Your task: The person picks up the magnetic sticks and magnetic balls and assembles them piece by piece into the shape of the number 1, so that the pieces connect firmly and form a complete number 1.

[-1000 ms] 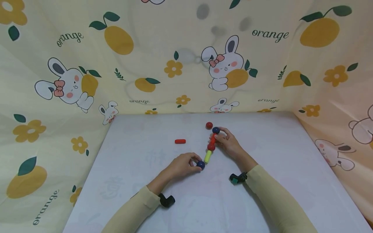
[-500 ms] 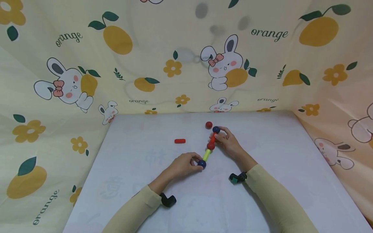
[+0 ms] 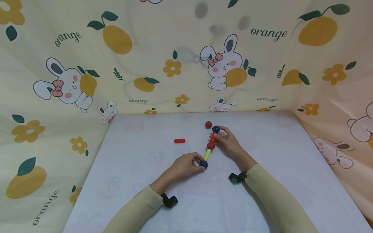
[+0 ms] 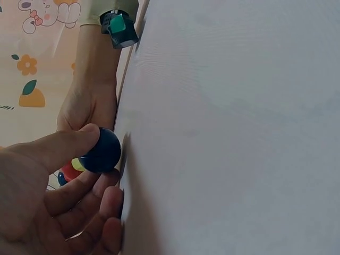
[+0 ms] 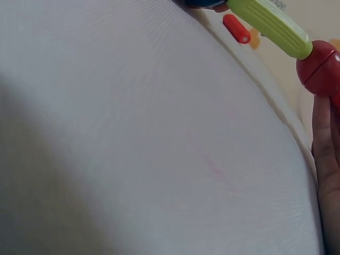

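Observation:
A chain of balls and rods lies between both hands in the head view: a far dark blue ball, a red rod, a red ball, a yellow-green rod and a near dark blue ball. My left hand pinches the near blue ball between thumb and fingers. That ball sits against the rod's end. With my right hand I grip the red rod, index finger at the far blue ball. In the right wrist view the yellow-green rod meets the red ball.
A loose red ball lies just beyond the chain's far end. Left of the chain is a loose red rod. The white tabletop ends at a patterned cloth backdrop.
My left hand has moved slightly right, bringing the near blue ball from beside the yellow-green rod's tip onto its end. The right hand keeps its grip almost in place.

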The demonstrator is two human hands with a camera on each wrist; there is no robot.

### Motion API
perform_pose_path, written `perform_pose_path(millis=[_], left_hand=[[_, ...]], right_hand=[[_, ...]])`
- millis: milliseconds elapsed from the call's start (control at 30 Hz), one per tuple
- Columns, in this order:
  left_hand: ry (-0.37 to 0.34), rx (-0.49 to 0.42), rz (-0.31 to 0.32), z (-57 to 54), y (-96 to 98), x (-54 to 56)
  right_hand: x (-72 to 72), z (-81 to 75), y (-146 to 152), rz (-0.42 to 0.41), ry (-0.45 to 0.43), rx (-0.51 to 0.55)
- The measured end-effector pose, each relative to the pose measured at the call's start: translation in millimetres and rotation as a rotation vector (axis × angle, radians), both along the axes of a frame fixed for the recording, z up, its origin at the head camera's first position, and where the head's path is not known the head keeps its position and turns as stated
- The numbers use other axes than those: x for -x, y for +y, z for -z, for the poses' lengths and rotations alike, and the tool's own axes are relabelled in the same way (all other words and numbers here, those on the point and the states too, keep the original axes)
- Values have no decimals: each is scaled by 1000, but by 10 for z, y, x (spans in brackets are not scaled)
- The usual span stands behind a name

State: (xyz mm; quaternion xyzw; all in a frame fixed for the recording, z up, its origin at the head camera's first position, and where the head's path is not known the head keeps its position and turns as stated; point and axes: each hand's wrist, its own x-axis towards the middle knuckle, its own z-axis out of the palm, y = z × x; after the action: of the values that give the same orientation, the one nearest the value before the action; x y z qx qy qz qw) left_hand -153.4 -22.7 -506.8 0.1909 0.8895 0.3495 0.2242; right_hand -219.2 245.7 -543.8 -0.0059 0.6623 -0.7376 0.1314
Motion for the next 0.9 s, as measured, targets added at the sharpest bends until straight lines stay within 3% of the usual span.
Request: perform_pose_path(millis=[900], left_hand=[[15,37,-5,-38,19,-18]], right_hand=[[-4,7,0,3,7,20]])
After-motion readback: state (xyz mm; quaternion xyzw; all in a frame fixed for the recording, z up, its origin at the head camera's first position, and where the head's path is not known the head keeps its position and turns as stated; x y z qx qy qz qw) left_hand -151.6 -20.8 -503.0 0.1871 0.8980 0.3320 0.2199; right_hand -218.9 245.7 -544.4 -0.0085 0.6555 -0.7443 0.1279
